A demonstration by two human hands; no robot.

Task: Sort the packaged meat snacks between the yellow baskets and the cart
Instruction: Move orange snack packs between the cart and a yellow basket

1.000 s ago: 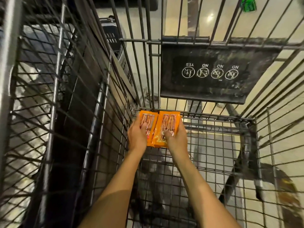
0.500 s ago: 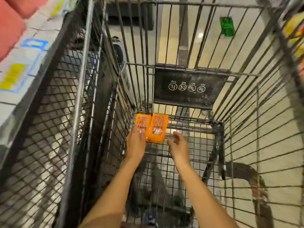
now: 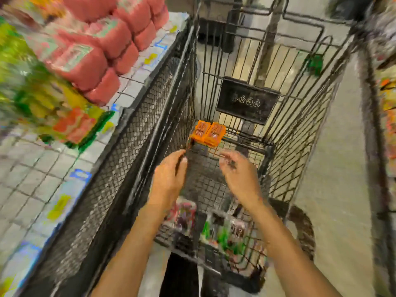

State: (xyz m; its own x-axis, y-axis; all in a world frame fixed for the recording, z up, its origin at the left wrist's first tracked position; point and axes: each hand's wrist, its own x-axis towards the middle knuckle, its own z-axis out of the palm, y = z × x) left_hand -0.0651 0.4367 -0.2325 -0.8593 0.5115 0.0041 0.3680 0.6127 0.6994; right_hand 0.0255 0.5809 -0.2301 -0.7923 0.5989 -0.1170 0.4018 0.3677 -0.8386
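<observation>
lying at the far end of the cart [image 3: 171,103], 2 orange snack packs [image 3: 207,133] sit side by side on the wire floor, touching each other and tipped up against the front wall. both hands hover inside the cart, well short of the packs and holding nothing. the left hand [image 3: 169,179] has its fingers together and gently curved. the right hand [image 3: 240,176] has loosely curled fingers, though blur hides the fingertips. a heap of pink and green packets [image 3: 222,232] lies at the near end, under the wrists. no yellow basket shows in this view.

the orange packs look like flat, light film pouches. i judge they would flex rather than crush, and the glossy wrap may slide between dry fingers. the best hold is probably a pinch across the upper edge, where each pack stands clear of the wire, thumb on the printed face and fingers behind. taking both at once risks 1 slipping out, and a corner could snag in the floor grid.
</observation>
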